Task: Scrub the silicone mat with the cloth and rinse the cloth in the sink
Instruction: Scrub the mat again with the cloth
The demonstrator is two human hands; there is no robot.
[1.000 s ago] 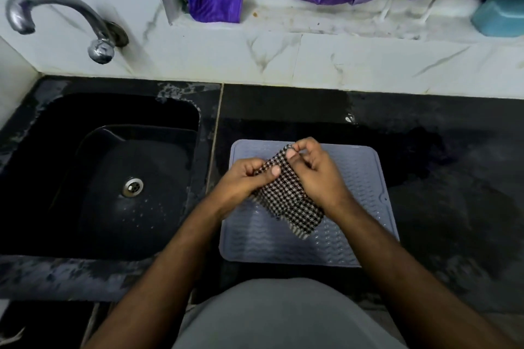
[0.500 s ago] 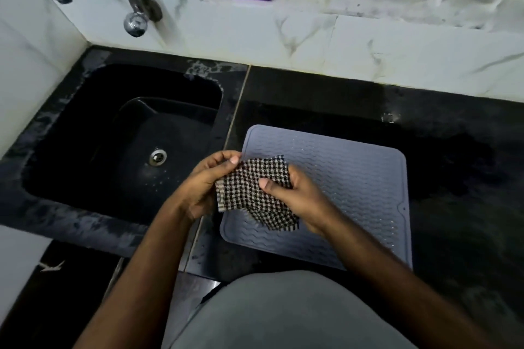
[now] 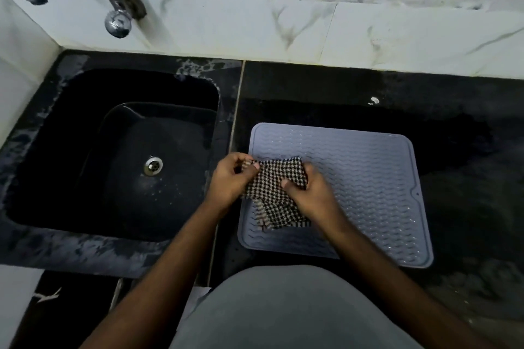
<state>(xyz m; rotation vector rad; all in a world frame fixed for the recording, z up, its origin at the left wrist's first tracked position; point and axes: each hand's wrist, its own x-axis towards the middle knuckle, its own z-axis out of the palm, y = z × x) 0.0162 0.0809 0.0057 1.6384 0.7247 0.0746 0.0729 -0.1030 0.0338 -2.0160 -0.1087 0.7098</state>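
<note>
Checked cloth [image 3: 274, 193] held over mat [image 3: 368, 178]; sink [image 3: 119, 127] bare.

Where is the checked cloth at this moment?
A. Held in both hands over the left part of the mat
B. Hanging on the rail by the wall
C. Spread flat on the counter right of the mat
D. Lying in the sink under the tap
A: the left hand and the right hand both grip the cloth above the left part of the mat; the sink holds no cloth.
</note>
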